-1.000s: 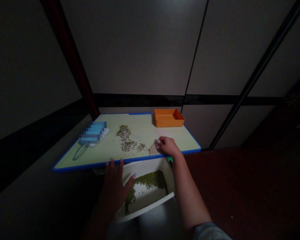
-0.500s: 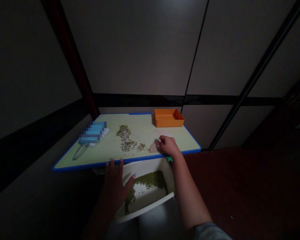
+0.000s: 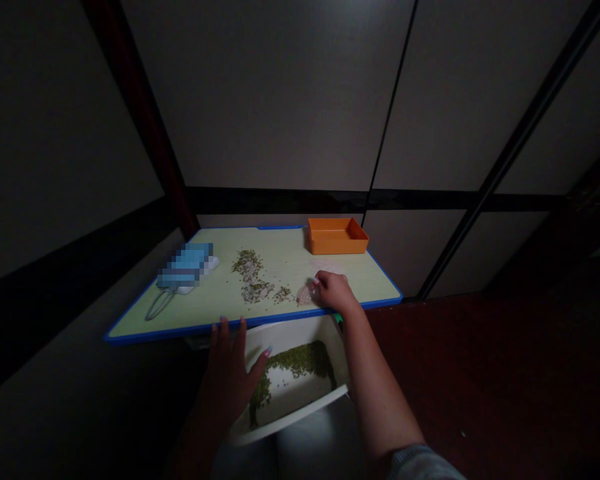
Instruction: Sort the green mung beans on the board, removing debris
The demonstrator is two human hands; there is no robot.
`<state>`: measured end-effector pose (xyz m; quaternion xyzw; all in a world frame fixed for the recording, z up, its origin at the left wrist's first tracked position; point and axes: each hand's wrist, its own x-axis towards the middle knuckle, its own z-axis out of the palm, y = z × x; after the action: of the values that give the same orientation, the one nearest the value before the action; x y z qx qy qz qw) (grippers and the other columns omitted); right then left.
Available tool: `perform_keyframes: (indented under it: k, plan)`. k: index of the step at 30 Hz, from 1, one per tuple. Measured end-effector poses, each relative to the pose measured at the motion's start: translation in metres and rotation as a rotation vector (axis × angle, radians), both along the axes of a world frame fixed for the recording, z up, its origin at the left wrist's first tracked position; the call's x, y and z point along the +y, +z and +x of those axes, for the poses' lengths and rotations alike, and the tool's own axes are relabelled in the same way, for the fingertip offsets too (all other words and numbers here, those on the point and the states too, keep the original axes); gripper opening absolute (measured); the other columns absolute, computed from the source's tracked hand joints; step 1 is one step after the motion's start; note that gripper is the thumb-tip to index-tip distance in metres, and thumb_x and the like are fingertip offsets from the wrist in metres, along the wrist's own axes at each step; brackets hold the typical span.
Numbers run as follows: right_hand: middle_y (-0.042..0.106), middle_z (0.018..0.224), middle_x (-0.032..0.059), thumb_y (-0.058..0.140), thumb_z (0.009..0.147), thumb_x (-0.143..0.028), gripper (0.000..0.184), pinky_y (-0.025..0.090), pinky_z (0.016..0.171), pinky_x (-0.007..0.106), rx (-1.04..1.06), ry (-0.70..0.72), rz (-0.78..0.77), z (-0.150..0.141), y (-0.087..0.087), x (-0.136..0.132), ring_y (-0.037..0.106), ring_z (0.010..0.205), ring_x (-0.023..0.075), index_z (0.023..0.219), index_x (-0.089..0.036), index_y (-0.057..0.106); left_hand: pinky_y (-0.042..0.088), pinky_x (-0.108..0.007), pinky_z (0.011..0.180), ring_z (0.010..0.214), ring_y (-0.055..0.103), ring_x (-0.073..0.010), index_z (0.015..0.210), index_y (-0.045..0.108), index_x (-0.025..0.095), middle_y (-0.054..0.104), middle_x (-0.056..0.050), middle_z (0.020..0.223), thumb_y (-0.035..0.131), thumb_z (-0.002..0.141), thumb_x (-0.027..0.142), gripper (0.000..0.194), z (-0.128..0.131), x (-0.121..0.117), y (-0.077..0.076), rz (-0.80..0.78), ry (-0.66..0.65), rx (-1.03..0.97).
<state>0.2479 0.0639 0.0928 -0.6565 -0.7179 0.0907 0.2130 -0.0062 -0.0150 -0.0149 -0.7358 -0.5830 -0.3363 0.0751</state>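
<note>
A: What's changed at the grip?

B: On my feed, the bare right hand [image 3: 333, 290] sits slightly farther left than 0.5 s ago, fingers curled nearly closed. I can't tell whether they pinch anything. Just left of them is a pale pinkish patch [image 3: 305, 295], so I judge the handling remains at that 1 spot.

A: And the loose green-brown grains [image 3: 255, 290]?

B: Farther left of the grip, in uneven clusters; I see no clear change.

A: The other hand?

B: The bare left hand [image 3: 230, 380] is spread, and I see nothing held. Between the 2 arms, below the grip, a white plastic tub [image 3: 300, 415] holds green pieces [image 3: 305, 359].

A: Surface and room?

B: A flat, blue-rimmed, pale yellow-green board [image 3: 285, 247]. Beyond the grip I see an open orange rectangular box [image 3: 337, 247]; far left, a blurred blue object [image 3: 187, 263]. Grey panels [image 3: 280, 100] stand behind, dark red floor [image 3: 455, 367] lies right.
</note>
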Motion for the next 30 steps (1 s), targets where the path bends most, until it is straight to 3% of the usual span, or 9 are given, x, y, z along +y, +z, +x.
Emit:
perform_keyframes:
  k: [8, 17, 25, 30]
  plan:
    - [0.069, 0.082, 0.0018, 0.046, 0.09, -0.024, 0.02, 0.032, 0.071, 0.022, 0.112, 0.142, 0.01, 0.003, -0.009, 0.004, 0.056, 0.077, 0.0136, 0.083, -0.02, 0.064, 0.029, -0.059, 0.11, 0.144, 0.012, -0.0394, 0.142, 0.034, 0.013, 0.015, -0.024, 0.156, 0.048, 0.084, 0.048, 0.069, 0.0, -0.001, 0.003, -0.027, 0.003, 0.006]
    - [0.07, 0.092, 0.0065, 0.041, 0.092, -0.026, 0.023, 0.029, 0.073, 0.027, 0.011, -0.088, -0.01, 0.005, -0.007, 0.005, 0.058, 0.084, 0.0168, 0.092, -0.021, 0.064, 0.03, -0.061, 0.108, 0.144, 0.012, -0.0392, 0.142, 0.033, 0.017, 0.015, -0.021, 0.157, 0.05, 0.083, 0.047, 0.069, 0.0, 0.0, -0.001, -0.007, 0.002, -0.01]
    - [0.071, 0.097, 0.0088, 0.04, 0.093, -0.028, 0.023, 0.03, 0.08, 0.031, -0.028, -0.15, -0.018, 0.003, -0.007, 0.007, 0.061, 0.089, 0.0198, 0.098, -0.021, 0.062, 0.03, -0.061, 0.109, 0.144, 0.014, -0.0389, 0.14, 0.036, 0.015, 0.018, -0.022, 0.156, 0.05, 0.082, 0.047, 0.068, 0.002, -0.001, 0.003, -0.011, 0.012, -0.024]
    - [0.07, 0.097, 0.0083, 0.042, 0.093, -0.028, 0.023, 0.031, 0.077, 0.028, 0.006, -0.098, 0.001, -0.003, -0.007, 0.007, 0.06, 0.089, 0.0187, 0.097, -0.021, 0.064, 0.03, -0.061, 0.108, 0.144, 0.014, -0.041, 0.14, 0.037, 0.011, 0.018, -0.027, 0.154, 0.047, 0.083, 0.049, 0.069, 0.002, -0.001, 0.003, -0.018, 0.003, -0.009]
